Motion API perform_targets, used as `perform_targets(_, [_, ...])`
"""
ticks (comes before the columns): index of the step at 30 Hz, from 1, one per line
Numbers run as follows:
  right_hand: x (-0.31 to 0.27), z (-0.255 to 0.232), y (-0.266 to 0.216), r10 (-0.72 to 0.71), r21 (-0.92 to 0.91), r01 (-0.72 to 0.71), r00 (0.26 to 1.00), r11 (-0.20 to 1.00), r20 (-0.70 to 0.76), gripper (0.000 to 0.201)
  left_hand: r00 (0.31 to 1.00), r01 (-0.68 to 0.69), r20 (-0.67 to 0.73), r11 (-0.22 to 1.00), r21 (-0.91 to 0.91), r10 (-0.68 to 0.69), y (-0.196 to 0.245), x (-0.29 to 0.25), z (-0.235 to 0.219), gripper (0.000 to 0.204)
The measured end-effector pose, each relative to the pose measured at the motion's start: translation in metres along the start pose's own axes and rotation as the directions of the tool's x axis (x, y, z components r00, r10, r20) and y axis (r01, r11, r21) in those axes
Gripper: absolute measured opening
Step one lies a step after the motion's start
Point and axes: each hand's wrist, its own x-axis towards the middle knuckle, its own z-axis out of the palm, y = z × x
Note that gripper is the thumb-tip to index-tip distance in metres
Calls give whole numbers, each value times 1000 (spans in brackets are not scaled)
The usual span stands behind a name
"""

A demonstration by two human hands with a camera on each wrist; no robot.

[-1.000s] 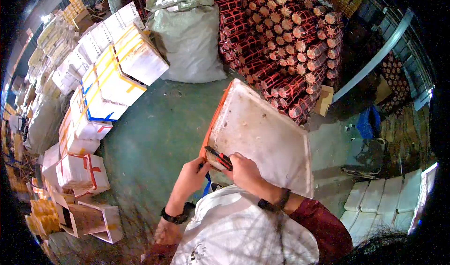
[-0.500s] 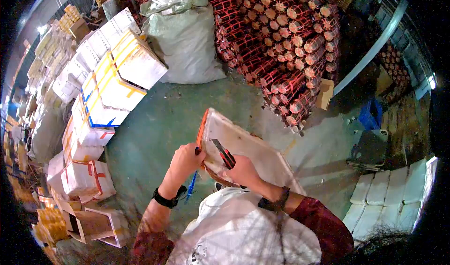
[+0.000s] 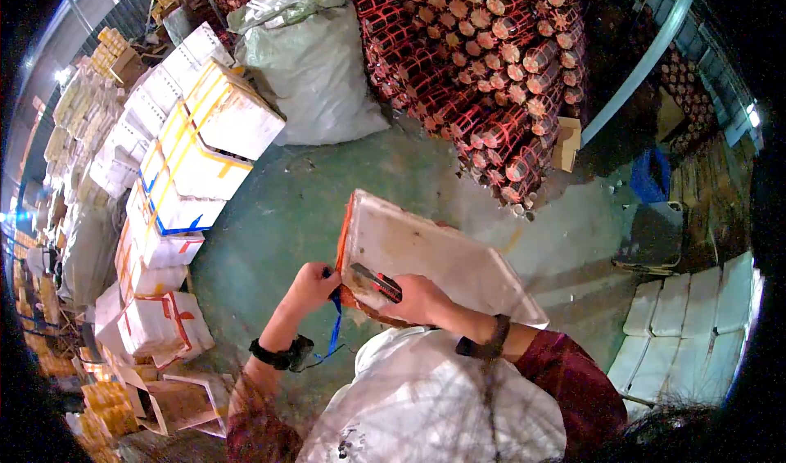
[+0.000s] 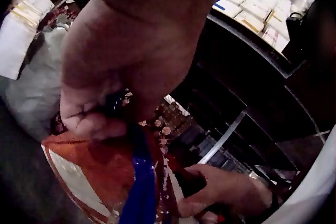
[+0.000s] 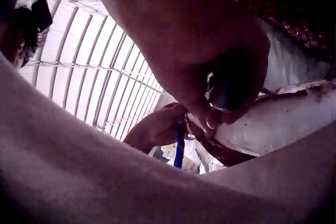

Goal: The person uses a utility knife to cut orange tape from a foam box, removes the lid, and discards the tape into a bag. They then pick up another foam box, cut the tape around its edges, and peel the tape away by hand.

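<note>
A dirty white foam box (image 3: 426,246) with orange tape (image 3: 344,235) along its left edge tilts in front of the body. My left hand (image 3: 313,287) pinches a blue strip (image 3: 336,324) at that taped edge; in the left wrist view the blue strip (image 4: 140,187) hangs below the curled fingers of my left hand (image 4: 126,61). My right hand (image 3: 419,299) grips a black and red utility knife (image 3: 388,288), its blade end pointing left over the box's near corner. The right wrist view shows my right hand (image 5: 210,56) curled, the knife mostly in shadow.
Taped white foam boxes (image 3: 237,115) are stacked along the left. A large white sack (image 3: 315,78) and a pile of red-netted bundles (image 3: 491,94) stand beyond. White blocks (image 3: 696,324) lie at the lower right, with a blue crate (image 3: 650,176) farther back.
The foam box has come lower and turned flatter. My left hand has moved left and down from the box edge, with more of the blue strip showing. The knife stays in my right hand.
</note>
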Motion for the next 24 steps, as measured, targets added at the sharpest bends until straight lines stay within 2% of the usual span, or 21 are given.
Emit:
perform_targets(1, [1, -7, -5, 3, -16, -1, 998, 1000, 69, 46, 1000, -25, -9, 999, -21, 25, 3, -3, 0, 31])
perform_targets(4, [3, -12, -14, 76, -6, -76, 991, 997, 108, 47, 996, -84, -40, 996, -10, 83, 5, -5, -4, 30])
perform_targets(7, [5, -8, -13, 66, -19, -67, 997, 998, -45, 47, 995, -96, -60, 968, -233, 85, 2, -10, -4, 26])
perform_targets(10, [10, -11, -4, -59, -120, 36, 979, 992, -195, 45, 985, -140, -118, 986, -92, 129, 5, -20, -1, 23])
perform_targets(11, [19, 1, 17, -164, -159, 128, 957, 979, -241, 43, 987, -111, -132, 989, -102, 97, 3, -22, 4, 23])
perform_targets(14, [13, -16, 9, -191, -256, 133, 957, 958, -219, 43, 978, -167, -154, 970, -175, 140, 10, -32, 11, 22])
perform_targets(15, [14, -16, 12, -245, -254, 184, 941, 950, -235, 44, 981, -158, -143, 965, -209, 130, 8, -33, 13, 23])
perform_targets(18, [17, -22, 7, -233, -296, 160, 945, 942, -230, 43, 975, -177, -158, 975, -133, 155, -12, -25, 17, 24])
perform_targets(21, [12, -27, -13, -187, -318, 118, 962, 941, -196, 38, 940, -223, -318, 925, -308, 121, -10, -22, 25, 27])
perform_targets(24, [3, -21, -22, -228, -351, 157, 958, 923, -173, 34, 937, -99, -346, 912, -397, -49, 6, -29, 27, 30])
